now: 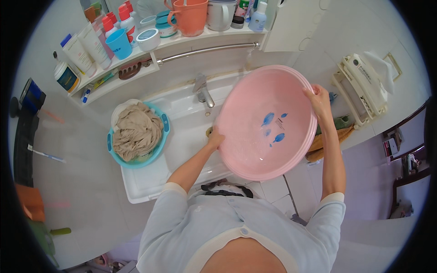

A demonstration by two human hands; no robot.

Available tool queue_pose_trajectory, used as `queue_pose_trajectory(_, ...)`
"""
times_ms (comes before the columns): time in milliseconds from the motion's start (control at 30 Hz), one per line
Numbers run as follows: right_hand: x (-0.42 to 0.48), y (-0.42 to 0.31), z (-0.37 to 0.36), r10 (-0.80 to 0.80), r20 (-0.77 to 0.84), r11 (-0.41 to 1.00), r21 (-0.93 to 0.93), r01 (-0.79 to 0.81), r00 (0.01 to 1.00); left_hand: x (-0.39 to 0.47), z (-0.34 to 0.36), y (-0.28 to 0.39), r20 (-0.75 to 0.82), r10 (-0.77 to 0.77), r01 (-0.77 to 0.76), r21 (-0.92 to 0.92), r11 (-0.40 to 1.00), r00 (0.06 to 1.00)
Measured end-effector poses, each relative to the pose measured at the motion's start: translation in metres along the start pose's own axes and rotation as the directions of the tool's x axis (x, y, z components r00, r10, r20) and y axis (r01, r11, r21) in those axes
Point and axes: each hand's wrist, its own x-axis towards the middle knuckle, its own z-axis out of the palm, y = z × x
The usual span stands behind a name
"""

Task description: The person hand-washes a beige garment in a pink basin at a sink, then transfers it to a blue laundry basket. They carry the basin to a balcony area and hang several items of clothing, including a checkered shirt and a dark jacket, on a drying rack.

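Note:
A large pink plastic basin (pixel 252 136) with blue leaf prints is tilted over the right part of the white washbasin (pixel 184 143). My left hand (pixel 215 137) grips its left rim, and my right hand (pixel 318 99) grips the upper right rim. Inside the pink basin are only a few wet glints. On the left of the washbasin's ledge stands a small turquoise basin (pixel 166 128), heaped with crumpled beige cloth (pixel 136 129) and some white cloth (pixel 124 108). The chrome faucet (pixel 204 92) is between the two basins; no water is seen running from it.
Above the washbasin runs a white shelf (pixel 235 33) with bottles, tubes, jars and cups, over a metal towel bar (pixel 208 52). At the right wall are a cream tissue holder (pixel 365 85) and a hanging brown towel (pixel 315 150). A toothbrush (pixel 46 153) is at the left wall.

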Motion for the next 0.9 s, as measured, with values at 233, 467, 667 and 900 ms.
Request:
queue_pose_trajectory(233,0.006,-0.016,0.000,-0.007,-0.034,1.000,0.005,0.007,0.999,0.068,0.037,-0.045,0.048,0.183,-0.164,-0.261,0.951,0.982)
queue_pose_trajectory(467,0.017,-0.040,0.001,-0.058,-0.043,0.998,-0.003,0.058,0.997,0.041,0.030,0.033,0.189,-0.107,0.166,-0.326,0.931,0.976)
queue_pose_trajectory(667,0.029,-0.054,0.013,-0.094,-0.036,0.996,-0.007,0.094,0.995,0.115,0.048,-0.033,0.168,0.040,0.016,-0.320,0.947,0.985)
queue_pose_trajectory(900,0.025,-0.073,0.024,-0.136,-0.075,0.987,-0.091,0.129,0.988,0.063,0.041,0.038,0.136,-0.150,0.179,-0.234,0.956,0.979)
